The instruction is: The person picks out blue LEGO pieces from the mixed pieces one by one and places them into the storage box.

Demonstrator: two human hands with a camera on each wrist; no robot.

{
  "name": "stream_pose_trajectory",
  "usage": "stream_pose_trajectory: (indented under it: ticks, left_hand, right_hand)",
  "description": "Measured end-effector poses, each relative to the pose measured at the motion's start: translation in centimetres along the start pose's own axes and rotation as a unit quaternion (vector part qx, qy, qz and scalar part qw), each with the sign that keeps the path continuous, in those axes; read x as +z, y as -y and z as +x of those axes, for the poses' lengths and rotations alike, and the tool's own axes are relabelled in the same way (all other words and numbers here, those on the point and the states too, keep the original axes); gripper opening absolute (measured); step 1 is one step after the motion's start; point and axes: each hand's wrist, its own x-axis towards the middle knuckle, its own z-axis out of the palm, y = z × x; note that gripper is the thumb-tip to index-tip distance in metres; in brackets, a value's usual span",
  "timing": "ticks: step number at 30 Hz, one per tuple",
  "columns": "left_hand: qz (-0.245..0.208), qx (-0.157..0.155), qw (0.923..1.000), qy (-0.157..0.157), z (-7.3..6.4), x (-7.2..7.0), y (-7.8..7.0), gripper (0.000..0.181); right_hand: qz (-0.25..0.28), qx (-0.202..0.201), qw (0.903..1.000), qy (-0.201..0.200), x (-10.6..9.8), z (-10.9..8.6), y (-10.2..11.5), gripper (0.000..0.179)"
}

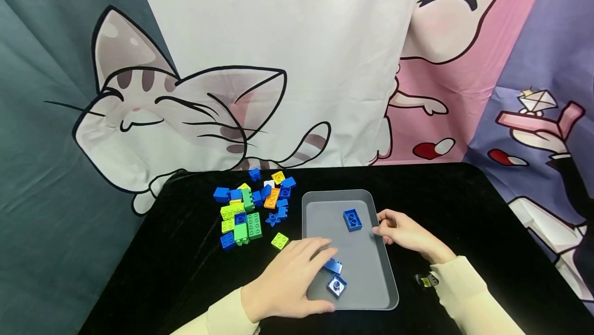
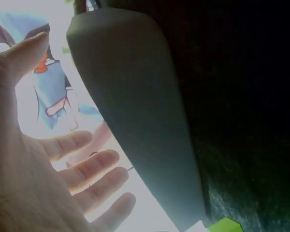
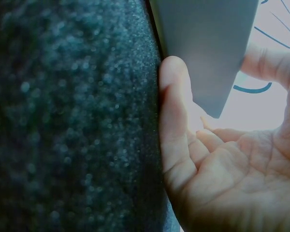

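Note:
A grey rectangular tray (image 1: 362,273) lies on the black cloth with a blue building brick (image 1: 352,220) toward its far end. Two more blue pieces are near its front left: a brick (image 1: 336,286) and a piece (image 1: 333,266) partly hidden by fingers. My left hand (image 1: 290,283) reaches over the tray's left edge, thumb spread from the fingers. In the left wrist view its loosely extended fingers (image 2: 96,169) hold nothing beside the tray wall (image 2: 130,96). My right hand (image 1: 406,232) pinches the tray's right side, thumb at the rim and fingers (image 3: 173,101) low against the outside wall.
Left of the tray lies a loose heap of blue, green, yellow and orange bricks (image 1: 254,225). One lime brick (image 1: 280,241) sits apart, close to my left fingers. Behind the black table (image 1: 185,268) hangs a printed curtain (image 1: 297,31) with cartoon figures.

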Motion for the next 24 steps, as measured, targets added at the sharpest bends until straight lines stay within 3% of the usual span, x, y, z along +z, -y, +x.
stream_pose_trajectory:
  ticks: [5,15,24]
  left_hand:
    - [0.005,-0.019,0.9998,0.002,-0.4,-0.1,0.8,0.086]
    - [0.023,-0.089,0.9957,0.012,-2.1,-0.8,3.2,0.088]
    - [0.061,-0.149,0.9869,-0.011,-4.3,-1.7,5.6,0.089]
  right_hand:
    - [0.000,-0.002,1.0000,0.002,0.0,-0.1,0.0,0.033]
    - [-0.003,-0.007,1.0000,0.003,-0.1,0.0,-0.1,0.032]
    - [0.001,-0.006,1.0000,0.005,0.0,0.0,-0.1,0.034]
